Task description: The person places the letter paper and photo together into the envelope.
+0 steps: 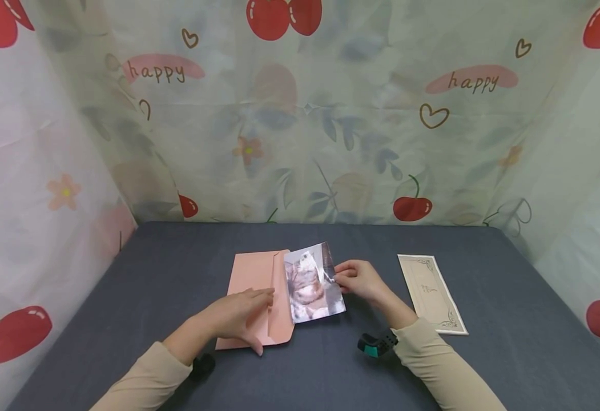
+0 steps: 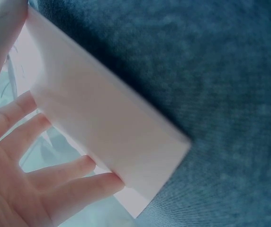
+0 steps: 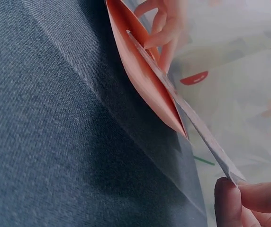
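A pink envelope lies on the dark tabletop, its flap side to the right and its mouth gaping in the right wrist view. My left hand spreads over it, fingertips touching the pocket's edge and thumb near the front edge. In the left wrist view the fingers look fairly straight against the pale envelope. A shiny silver sheet stands tilted at the mouth, one end inside the opening. My right hand pinches its right edge between thumb and fingers, seen closely in the right wrist view.
A cream card with dark ornamental corners lies on the right of the table. A black band with a green part is at the right wrist. Printed curtains stand behind and at both sides.
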`<state>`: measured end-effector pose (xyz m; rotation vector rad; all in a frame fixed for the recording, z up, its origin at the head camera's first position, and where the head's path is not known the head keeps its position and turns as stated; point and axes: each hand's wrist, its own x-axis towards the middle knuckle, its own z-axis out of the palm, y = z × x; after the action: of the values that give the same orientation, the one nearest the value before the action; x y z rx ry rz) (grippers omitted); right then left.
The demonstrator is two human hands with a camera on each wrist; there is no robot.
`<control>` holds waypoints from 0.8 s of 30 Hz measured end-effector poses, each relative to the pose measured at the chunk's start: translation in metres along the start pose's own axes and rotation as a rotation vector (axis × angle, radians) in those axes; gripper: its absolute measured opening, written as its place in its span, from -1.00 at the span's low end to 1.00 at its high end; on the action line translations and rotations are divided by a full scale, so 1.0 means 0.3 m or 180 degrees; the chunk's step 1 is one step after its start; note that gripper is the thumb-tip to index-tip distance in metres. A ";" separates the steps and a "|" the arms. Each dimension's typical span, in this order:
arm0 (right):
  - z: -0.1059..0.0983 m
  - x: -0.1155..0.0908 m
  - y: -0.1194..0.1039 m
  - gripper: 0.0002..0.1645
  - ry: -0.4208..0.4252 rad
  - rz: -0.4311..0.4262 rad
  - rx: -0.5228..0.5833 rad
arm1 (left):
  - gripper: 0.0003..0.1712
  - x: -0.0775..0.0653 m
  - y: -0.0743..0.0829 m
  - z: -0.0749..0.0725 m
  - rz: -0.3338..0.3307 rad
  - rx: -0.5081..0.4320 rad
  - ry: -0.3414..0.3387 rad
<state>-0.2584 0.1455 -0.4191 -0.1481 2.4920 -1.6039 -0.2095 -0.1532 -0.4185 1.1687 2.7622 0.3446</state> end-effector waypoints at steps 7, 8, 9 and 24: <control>0.011 -0.004 -0.011 -0.71 -0.0006 0.0072 0.0055 | 0.06 -0.002 0.001 0.000 -0.0007 -0.0022 0.0021; 0.013 -0.004 -0.011 -0.71 -0.0009 0.0075 0.0061 | 0.05 -0.002 0.001 -0.001 -0.0013 -0.0022 0.0019; 0.015 -0.004 -0.012 -0.72 -0.0002 0.0093 0.0073 | 0.05 -0.002 0.001 -0.001 -0.0017 -0.0021 0.0017; 0.041 0.001 -0.010 -0.73 -0.0025 0.0130 0.0087 | 0.02 0.000 0.001 0.001 -0.0020 -0.0043 0.0011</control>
<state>-0.2564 0.1331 -0.4215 -0.0990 2.4500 -1.6173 -0.2092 -0.1529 -0.4189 1.1570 2.7614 0.3642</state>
